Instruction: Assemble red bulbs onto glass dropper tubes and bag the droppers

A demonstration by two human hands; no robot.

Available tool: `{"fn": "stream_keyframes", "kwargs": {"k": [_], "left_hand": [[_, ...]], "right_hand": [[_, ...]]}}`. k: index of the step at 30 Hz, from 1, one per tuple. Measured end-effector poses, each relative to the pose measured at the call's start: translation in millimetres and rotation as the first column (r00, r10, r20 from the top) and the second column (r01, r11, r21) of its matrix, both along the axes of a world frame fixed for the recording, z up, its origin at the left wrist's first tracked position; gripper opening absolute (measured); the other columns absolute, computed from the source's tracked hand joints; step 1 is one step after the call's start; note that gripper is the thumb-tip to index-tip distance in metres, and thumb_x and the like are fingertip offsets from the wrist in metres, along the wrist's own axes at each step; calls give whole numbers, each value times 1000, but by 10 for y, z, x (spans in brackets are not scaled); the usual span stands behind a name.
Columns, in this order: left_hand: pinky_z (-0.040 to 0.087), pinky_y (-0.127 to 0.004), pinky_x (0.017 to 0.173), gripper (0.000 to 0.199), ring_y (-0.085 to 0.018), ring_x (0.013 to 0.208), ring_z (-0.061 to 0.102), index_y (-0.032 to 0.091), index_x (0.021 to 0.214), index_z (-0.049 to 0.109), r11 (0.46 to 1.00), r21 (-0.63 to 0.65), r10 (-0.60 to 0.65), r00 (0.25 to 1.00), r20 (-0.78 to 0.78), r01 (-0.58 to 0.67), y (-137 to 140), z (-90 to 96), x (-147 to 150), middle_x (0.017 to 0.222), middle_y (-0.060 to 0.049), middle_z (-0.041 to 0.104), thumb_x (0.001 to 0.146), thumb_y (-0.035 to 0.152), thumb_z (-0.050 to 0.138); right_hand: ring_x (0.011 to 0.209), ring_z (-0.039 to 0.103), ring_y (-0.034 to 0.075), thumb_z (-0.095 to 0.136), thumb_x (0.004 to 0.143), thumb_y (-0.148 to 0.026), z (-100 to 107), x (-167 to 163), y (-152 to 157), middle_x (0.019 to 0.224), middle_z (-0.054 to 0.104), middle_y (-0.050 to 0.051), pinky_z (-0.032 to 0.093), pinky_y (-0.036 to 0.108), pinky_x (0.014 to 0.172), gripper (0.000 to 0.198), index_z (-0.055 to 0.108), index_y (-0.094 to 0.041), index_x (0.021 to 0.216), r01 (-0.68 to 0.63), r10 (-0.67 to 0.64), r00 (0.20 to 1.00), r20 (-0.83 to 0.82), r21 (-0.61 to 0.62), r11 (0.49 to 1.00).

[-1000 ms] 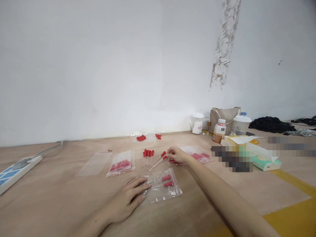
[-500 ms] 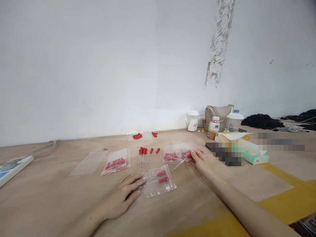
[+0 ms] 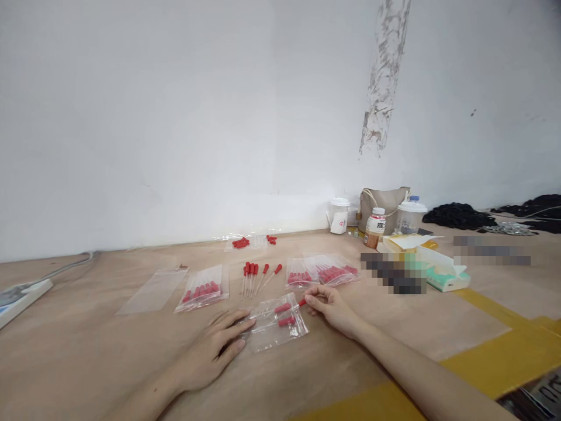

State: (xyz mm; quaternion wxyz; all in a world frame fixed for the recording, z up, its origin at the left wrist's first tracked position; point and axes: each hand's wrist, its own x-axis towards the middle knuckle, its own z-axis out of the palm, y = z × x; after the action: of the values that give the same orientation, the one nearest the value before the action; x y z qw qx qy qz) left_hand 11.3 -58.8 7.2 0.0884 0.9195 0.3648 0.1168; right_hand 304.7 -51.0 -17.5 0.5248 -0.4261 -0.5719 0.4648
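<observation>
A clear zip bag [image 3: 272,336] lies flat in front of me with two red-bulbed droppers [image 3: 287,321] inside. My left hand [image 3: 221,342] rests with fingers stretched over the bag's left end. At the bag's right-hand opening, my right hand [image 3: 331,307] pinches another dropper [image 3: 302,302] by its red bulb. That dropper's thin stem points left at the mouth; how far it is inside is hard to tell. Just beyond the bag, several loose droppers [image 3: 250,278] lie on the brown table covering [image 3: 131,362].
Filled bags lie left [image 3: 201,289] and right [image 3: 337,272] of the loose droppers. An empty bag [image 3: 153,290] is further left, and red bulbs [image 3: 241,242] sit near the wall. A bottle [image 3: 376,228], lidded cups [image 3: 339,216] and a tissue pack [image 3: 447,275] stand back right.
My right hand has moved left and toward me, bringing its dropper from above the filled bags to the open bag's mouth. My left hand stays on the bag.
</observation>
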Motion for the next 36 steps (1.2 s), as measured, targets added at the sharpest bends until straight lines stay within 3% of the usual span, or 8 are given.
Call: {"fn": "stream_keyframes", "kwargs": {"k": [4, 8, 12, 15, 20, 23, 29, 36], "left_hand": [[28, -41, 100, 39, -20, 121, 32, 35, 128, 31, 1000, -10, 2, 999, 37, -2, -6, 9, 8, 134, 2, 36, 89, 37, 32], [29, -41, 99, 40, -21, 120, 33, 32, 128, 33, 1000, -5, -2, 997, 76, 3, -5, -4, 6, 133, 1, 37, 88, 38, 34], [28, -42, 100, 39, -21, 120, 33, 32, 127, 35, 1000, -4, -12, 997, 78, 13, -6, -5, -2, 133, 1, 37, 88, 37, 35], [27, -43, 100, 40, -21, 121, 33, 33, 128, 33, 1000, -21, -5, 998, 67, 7, -12, 5, -10, 133, 1, 36, 89, 37, 34], [28, -42, 100, 40, -22, 120, 33, 33, 128, 33, 999, -34, -20, 995, 94, 23, -13, 4, -22, 134, 1, 36, 88, 36, 36], [26, -43, 101, 40, -21, 120, 33, 32, 128, 33, 999, -21, -34, 995, 93, 36, -12, 6, -21, 133, 1, 38, 88, 36, 36], [24, -42, 102, 42, -19, 121, 33, 32, 130, 30, 998, -26, -57, 995, 77, 59, -39, 34, 3, 133, 2, 38, 88, 36, 35], [28, -41, 100, 40, -22, 125, 25, 32, 127, 34, 997, 40, 55, 988, 145, -61, 11, -18, -61, 139, 0, 24, 87, 35, 37]], "right_hand": [[57, 47, 10, 63, 64, -33, -18, -39, -19, 65, 57, -1, 38, 22, 54, 20, 61, -17, 74, 53, -101, 939, 328, 153, 987], [52, 45, 8, 64, 59, -20, -36, -121, 20, 59, 55, -3, 34, 19, 48, 11, 58, -16, 68, 46, -106, 912, 395, 159, 986], [48, 46, 7, 62, 61, -23, 66, -198, 88, 53, 52, -4, 35, 18, 47, 10, 56, -15, 64, -132, 127, 922, 366, -14, 991], [42, 45, 6, 57, 67, -33, 167, -194, 126, 51, 52, -4, 33, 16, 40, 18, 54, -15, 65, -252, 307, 902, 305, -207, 945], [27, 38, 6, 52, 71, -42, 144, -193, 132, 43, 46, -8, 22, 16, 28, 25, 48, -18, 71, 102, -4, 919, 393, -229, 968], [26, 33, 6, 54, 70, -44, 71, -251, 141, 35, 39, -9, 20, 18, 29, 27, 48, -17, 64, 65, 43, 892, 451, -221, 973], [48, 44, 7, 60, 66, -38, 71, -302, 117, 54, 49, -5, 32, 17, 43, 25, 49, -16, 61, -80, 77, 947, 310, -2, 997], [55, 56, 13, 57, 66, -50, 281, -43, 46, 66, 57, -3, 44, 26, 54, 34, 42, -21, 77, -126, 106, 973, -205, -87, 988]]}}
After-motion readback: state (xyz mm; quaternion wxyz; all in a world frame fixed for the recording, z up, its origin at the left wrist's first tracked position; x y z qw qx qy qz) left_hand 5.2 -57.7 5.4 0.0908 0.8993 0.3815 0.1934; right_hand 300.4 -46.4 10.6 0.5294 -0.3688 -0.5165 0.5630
